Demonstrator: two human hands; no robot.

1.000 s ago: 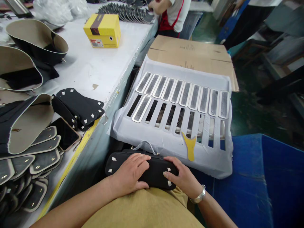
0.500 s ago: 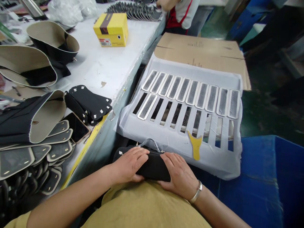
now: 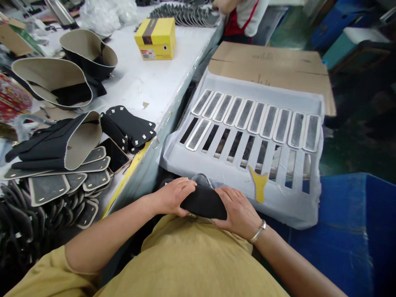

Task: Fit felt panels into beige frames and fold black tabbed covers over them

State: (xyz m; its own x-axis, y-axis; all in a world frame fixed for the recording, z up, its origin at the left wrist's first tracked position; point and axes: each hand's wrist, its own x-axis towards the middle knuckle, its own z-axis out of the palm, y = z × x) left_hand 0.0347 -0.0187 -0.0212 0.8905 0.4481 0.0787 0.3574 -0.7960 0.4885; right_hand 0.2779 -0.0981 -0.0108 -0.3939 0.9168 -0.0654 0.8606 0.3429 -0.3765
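Observation:
Close to my body, a black bag piece (image 3: 204, 202) with a smooth, rounded face is held between my two hands. My left hand (image 3: 174, 195) grips its left end, fingers over the top and thumb below. The right end is in my right hand (image 3: 236, 211), fingers bent over the upper edge and thumb underneath. Behind it rises a grey cord loop (image 3: 202, 178); the rest of the piece is hidden by my hands and body. Just beyond lies the white-covered slotted rack (image 3: 173, 163), with a yellow Y-shaped piece (image 3: 259, 185) on its near edge.
Grey strips with white borders (image 3: 245, 114) line the rack. A cardboard sheet (image 3: 272, 62) lies behind; a blue bin (image 3: 340, 231) stands right. The left table holds black bags (image 3: 52, 80), black panels (image 3: 130, 126), a phone (image 3: 116, 154) and a yellow box (image 3: 156, 38). Another person (image 3: 241, 18) is beyond.
My hands and the black piece have risen slightly, and the piece is tipped so that its face looks narrower. The view has shifted, moving the surroundings rightward.

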